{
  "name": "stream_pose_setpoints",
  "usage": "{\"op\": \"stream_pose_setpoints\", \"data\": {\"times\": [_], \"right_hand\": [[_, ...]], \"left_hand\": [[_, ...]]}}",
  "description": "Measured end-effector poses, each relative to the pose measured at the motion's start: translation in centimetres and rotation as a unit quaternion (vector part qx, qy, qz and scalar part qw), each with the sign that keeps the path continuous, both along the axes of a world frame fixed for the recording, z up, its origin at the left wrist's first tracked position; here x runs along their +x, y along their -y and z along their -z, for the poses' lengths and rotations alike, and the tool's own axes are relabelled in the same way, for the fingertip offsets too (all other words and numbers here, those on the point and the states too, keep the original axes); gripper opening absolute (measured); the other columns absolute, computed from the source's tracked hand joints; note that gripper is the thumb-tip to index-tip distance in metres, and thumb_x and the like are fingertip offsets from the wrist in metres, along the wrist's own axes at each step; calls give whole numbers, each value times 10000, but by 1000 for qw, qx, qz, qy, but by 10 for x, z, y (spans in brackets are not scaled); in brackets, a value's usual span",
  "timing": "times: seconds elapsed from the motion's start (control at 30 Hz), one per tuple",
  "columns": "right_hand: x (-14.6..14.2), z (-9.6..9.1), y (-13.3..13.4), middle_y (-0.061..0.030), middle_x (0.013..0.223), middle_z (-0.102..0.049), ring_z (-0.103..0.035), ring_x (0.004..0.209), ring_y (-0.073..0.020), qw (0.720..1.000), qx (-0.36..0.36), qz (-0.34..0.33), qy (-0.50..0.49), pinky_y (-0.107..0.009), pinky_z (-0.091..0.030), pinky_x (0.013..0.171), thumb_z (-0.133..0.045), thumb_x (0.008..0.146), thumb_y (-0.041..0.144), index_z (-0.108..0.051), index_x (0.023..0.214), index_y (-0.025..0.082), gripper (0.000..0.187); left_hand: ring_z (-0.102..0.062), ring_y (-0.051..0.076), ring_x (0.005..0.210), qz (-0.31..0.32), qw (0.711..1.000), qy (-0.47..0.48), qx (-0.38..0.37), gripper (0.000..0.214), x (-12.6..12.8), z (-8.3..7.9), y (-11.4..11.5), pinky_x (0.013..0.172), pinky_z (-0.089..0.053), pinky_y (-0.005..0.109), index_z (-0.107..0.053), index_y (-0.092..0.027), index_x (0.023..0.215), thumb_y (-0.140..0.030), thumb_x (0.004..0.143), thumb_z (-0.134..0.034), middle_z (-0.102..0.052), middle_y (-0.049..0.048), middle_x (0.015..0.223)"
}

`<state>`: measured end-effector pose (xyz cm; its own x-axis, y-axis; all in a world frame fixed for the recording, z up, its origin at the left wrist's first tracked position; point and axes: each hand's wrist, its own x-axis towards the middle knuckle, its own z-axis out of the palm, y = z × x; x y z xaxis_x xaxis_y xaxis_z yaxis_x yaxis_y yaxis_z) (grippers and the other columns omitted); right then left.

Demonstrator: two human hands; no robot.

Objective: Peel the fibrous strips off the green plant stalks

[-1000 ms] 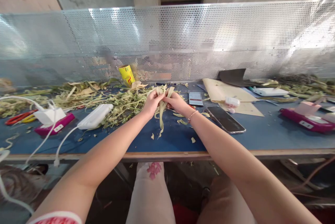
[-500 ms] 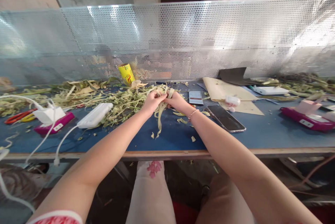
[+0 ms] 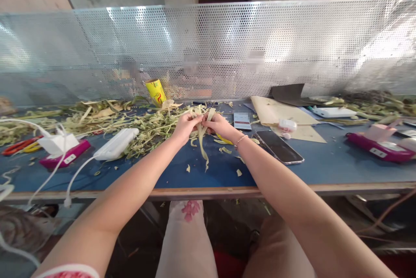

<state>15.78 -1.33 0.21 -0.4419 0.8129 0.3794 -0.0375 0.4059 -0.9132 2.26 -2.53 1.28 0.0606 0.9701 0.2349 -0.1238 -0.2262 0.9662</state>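
Left arm and right arm, both bare, slant inward from the lower corners. The left elbow bends slightly; the right arm runs straighter. The 2 wrists angle toward each other. Left grip and right grip meet, fingers curled and pinched together.

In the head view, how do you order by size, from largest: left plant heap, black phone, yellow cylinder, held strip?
1. Left plant heap
2. Black phone
Yellow cylinder and held strip: unsure; the cylinder looks wider, the strip longer.
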Motion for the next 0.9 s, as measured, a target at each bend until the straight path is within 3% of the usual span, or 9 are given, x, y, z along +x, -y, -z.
{"op": "stream_pose_setpoints", "data": {"times": [0.2, 0.5, 0.9], "right_hand": [[0, 2, -3, 69, 489, -434, -414, 409, -55, 1000, -3, 22, 2, -194, -345, 429, -510, 690, 205, -437, 659, 181, 83], [0, 4, -6, 59, 511, -447, -420, 425, -65, 995, 50, 70, 56, -199, -353, 434, -433, 719, 228, -462, 688, 174, 69], [2, -1, -1, 45, 544, -453, -431, 449, -85, 984, 85, 110, 114, -227, -352, 474, -430, 748, 309, -466, 709, 174, 145]], "left_hand": [[-524, 89, 487, -14, 1000, -7, 12, 245, 1, -2, 1, 510, -468, 237, -555, -133, 620, -302, 571, -727, -549, -29, 538], [-514, 91, 491, 10, 999, -34, 33, 222, 0, 1, 0, 511, -472, 233, -543, -146, 615, -299, 605, -703, -519, -34, 525], [-519, 98, 502, 10, 994, -87, 59, 113, -2, 2, -2, 529, -472, 233, -560, -152, 615, -231, 685, -601, -544, -16, 539]]}}
